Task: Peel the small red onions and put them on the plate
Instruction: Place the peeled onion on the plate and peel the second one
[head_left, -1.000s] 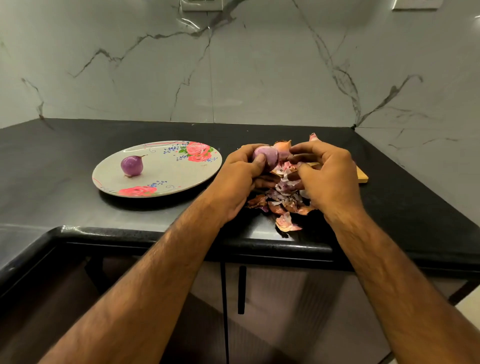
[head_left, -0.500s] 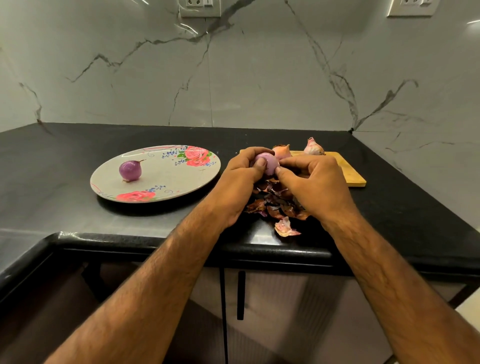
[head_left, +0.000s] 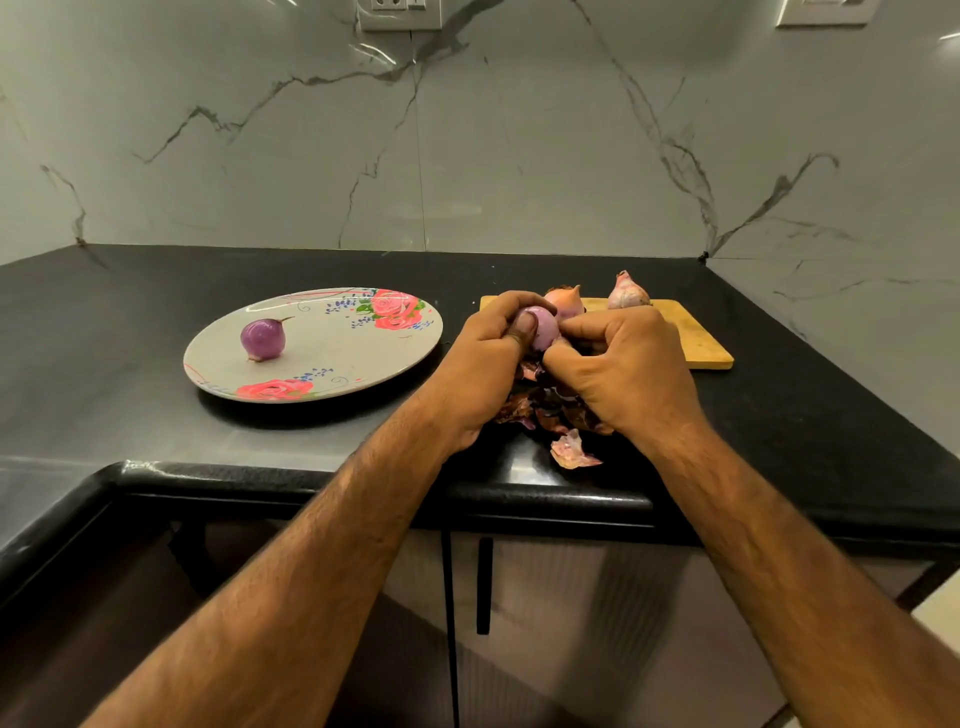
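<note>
Both forearms are extended forward from the lower edge of the view and converge over the right half of the black stone desk (head_left: 156, 291).

A small pale purple onion (head_left: 546, 328) is held above the desk, just in front of the near left corner of a rectangular wooden cutting board (head_left: 698, 338). The left hand (head_left: 483, 364) is clenched round this onion: the fingers are curled over its top and the thumb is pressed flat against its near face. The right hand (head_left: 618, 374) is turned palm down, knuckles raised, with thumb and curled fingers closed against the onion's lower right side. Whether a strip of skin is pinched there cannot be told, as the fingertips are hidden. The two hands are touching at the onion.

A heap of brown and red onion peels (head_left: 524, 410) is noted on the desk directly beneath the hands, with one pink peel fragment (head_left: 571, 449) lying nearest the desk edge.

A round grey plate with red rose print (head_left: 332, 343) is set to the left, apart from the hands. One peeled dark purple onion (head_left: 263, 339) rests on its left part.

Two unpeeled onions, one orange-brown (head_left: 567, 300) and one pale pink (head_left: 627, 294), stand on the board behind the hands.
</note>
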